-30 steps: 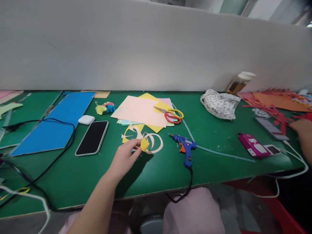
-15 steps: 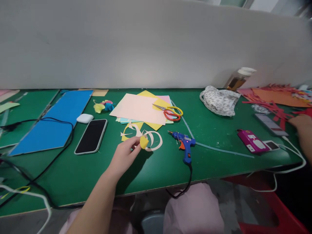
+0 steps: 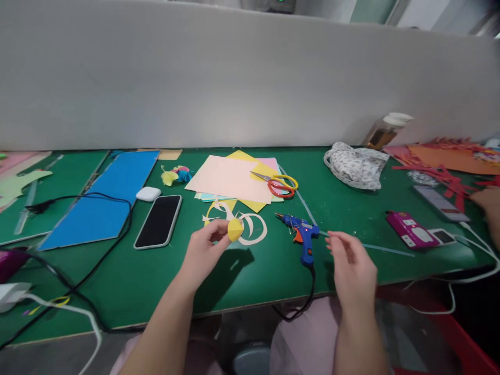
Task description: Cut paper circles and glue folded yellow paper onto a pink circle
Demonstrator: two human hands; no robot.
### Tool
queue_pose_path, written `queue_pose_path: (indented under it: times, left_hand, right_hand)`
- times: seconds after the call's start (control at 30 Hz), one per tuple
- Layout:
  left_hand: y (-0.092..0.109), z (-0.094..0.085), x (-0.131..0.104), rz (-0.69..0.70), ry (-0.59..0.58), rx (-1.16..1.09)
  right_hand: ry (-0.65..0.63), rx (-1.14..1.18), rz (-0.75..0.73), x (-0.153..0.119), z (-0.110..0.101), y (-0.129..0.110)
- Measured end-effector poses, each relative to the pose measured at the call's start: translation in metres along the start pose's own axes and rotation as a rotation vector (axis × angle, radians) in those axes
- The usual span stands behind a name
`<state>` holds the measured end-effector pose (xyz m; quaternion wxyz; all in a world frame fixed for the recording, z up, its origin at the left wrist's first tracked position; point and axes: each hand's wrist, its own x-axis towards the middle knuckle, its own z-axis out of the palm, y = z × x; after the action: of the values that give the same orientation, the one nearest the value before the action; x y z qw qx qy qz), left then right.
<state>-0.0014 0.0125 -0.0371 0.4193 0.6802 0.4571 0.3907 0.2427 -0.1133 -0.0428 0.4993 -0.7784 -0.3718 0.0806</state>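
Observation:
Pinched between the fingers of my left hand [image 3: 207,250] is a small yellow paper piece [image 3: 235,229], held above the table's front half. My right hand [image 3: 351,265] is just right of the blue glue gun [image 3: 307,234], its fingers curled close together near the clear glue stick; whether they hold anything is too small to tell. The glue gun lies on its side, nozzle to the left. White and yellow paper offcuts [image 3: 253,229] lie behind my left hand. Scissors [image 3: 279,183] with red and yellow handles rest on stacked coloured paper [image 3: 222,177].
On the left are a phone [image 3: 159,221], a white earphone case [image 3: 148,194], blue board [image 3: 105,198], paper petals [image 3: 170,178] and black cables. To the right lie a patterned cloth [image 3: 355,165], a magenta device [image 3: 412,229], a tilted jar [image 3: 388,130] and another person's hand [image 3: 488,203].
My right hand has come into view beside the glue gun. My left hand still holds the yellow piece, now turned a little. The whole view has shifted slightly.

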Motion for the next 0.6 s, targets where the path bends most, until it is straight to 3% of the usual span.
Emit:
queue_pose_path:
  times: [0.13, 0.2, 0.33, 0.47, 0.6]
  left_hand:
    - [0.003, -0.001, -0.001, -0.026, 0.087, -0.073]
    - [0.005, 0.000, -0.001, -0.018, 0.114, -0.069]
    - [0.009, 0.002, -0.001, 0.022, 0.130, -0.061]
    - [0.009, 0.003, -0.004, 0.051, 0.153, -0.032]
    - [0.009, 0.005, -0.005, 0.071, 0.160, -0.034]
  right_hand:
    - [-0.403, -0.396, 0.194, 0.023, 0.009, 0.008]
    - [-0.474, -0.543, 0.234, 0.028, 0.014, 0.008]
    - [-0.499, -0.670, 0.214, 0.033, 0.025, 0.006]
    - [-0.492, -0.572, 0.151, 0.037, 0.032, 0.009]
    - [-0.495, -0.106, 0.228, 0.029, 0.034, 0.010]
